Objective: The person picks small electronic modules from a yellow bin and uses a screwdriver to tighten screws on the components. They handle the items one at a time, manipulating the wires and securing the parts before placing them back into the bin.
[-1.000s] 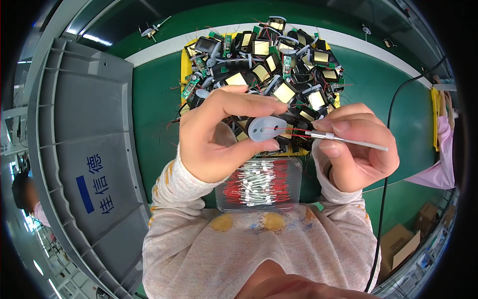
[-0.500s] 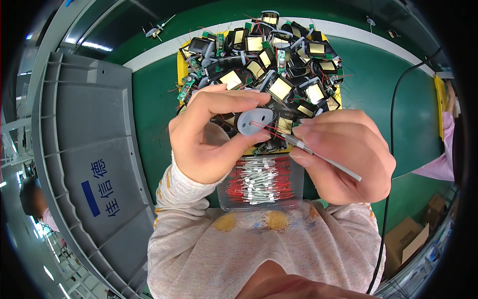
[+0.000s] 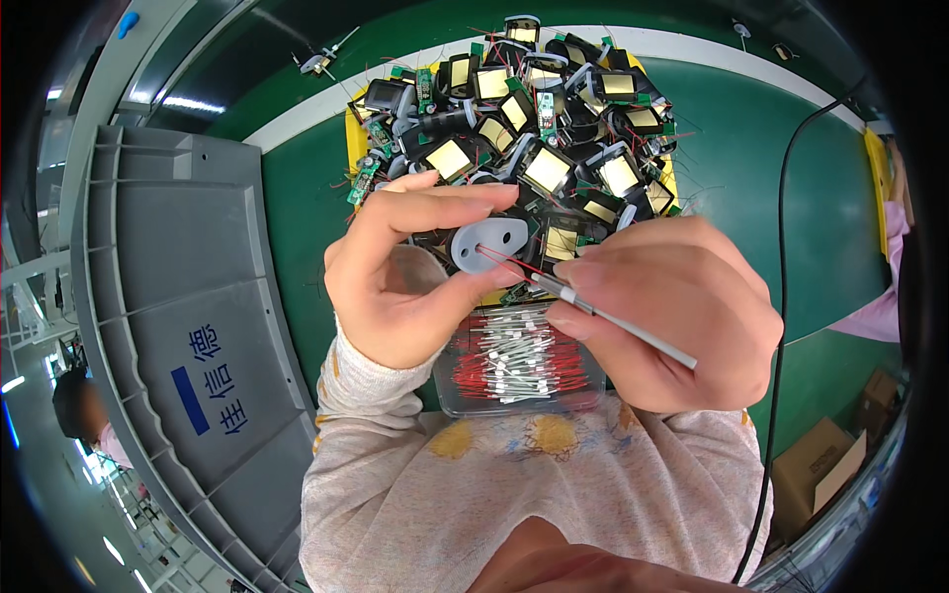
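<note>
At frame centre my left hand (image 3: 410, 272) pinches the grey oval cap (image 3: 487, 243), while my right hand (image 3: 672, 311) clamps the sleeved red wire (image 3: 593, 308). I should hold the cap steady and feed straight into its hole.

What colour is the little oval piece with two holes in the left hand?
Light grey; the oval piece shows best in the head view.

Head-worn fisheye, close above green bench (image 3: 820, 198)
</note>
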`<action>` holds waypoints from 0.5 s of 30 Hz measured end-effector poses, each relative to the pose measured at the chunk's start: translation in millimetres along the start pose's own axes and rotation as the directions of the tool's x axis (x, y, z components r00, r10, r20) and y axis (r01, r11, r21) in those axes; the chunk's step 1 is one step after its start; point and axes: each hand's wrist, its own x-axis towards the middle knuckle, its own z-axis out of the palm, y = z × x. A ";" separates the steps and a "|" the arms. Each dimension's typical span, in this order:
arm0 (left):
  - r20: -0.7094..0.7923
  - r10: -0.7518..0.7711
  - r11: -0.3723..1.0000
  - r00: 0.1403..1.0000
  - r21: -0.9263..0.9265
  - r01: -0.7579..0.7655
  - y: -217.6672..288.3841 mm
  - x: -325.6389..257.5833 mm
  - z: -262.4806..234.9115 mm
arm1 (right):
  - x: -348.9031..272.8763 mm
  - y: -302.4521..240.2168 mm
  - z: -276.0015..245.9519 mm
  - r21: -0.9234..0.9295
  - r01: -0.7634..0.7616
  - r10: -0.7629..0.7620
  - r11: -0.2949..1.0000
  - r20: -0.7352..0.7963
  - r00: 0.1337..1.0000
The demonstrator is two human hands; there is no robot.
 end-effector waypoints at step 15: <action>-0.041 0.017 0.990 0.999 0.141 -0.011 2.2 0.7 0.0 | -0.4 0.0 -2.1 -0.004 -0.029 0.029 1.000 0.039 0.999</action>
